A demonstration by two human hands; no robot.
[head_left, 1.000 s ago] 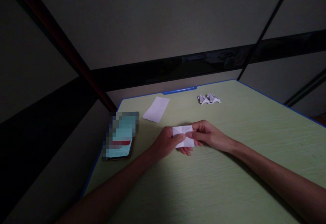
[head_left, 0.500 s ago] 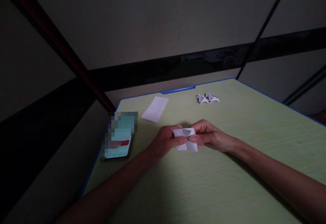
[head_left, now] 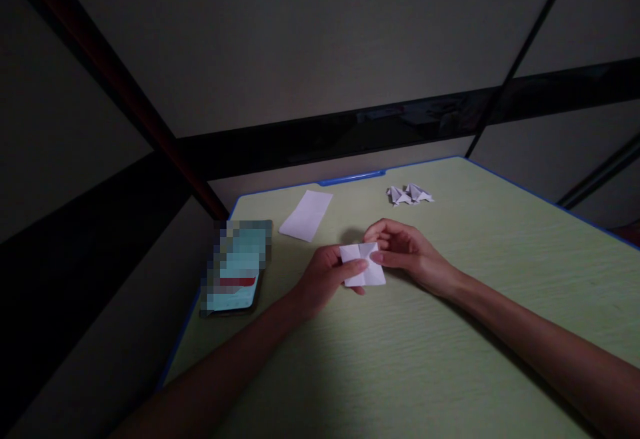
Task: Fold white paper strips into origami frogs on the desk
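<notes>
A small white folded paper square [head_left: 369, 276], with crease lines meeting near its middle, is held up above the table. My left hand [head_left: 323, 278] pinches it from the left, thumb flat across the front and fingers behind; one fingertip shows below the lower edge. From the right, the thumb of my right hand [head_left: 407, 249] touches the paper near its upper right part. The other fingers of that hand are loosely curled beyond the top edge, apart from the thumb. Whether a fingertip touches the back of the paper is hidden.
A flat white paper sheet [head_left: 307, 216] lies toward the back left of the light green table [head_left: 480, 352]. Folded paper figures [head_left: 410, 194] sit at the back. A phone [head_left: 237, 269] with its screen lit, partly pixelated, rests by the left edge. Panelled walls border the table.
My right hand's fingers have lifted away from the paper's back and rise above its top edge, the thumb staying on the front. The paper has moved slightly up; my left hand keeps its pinch.
</notes>
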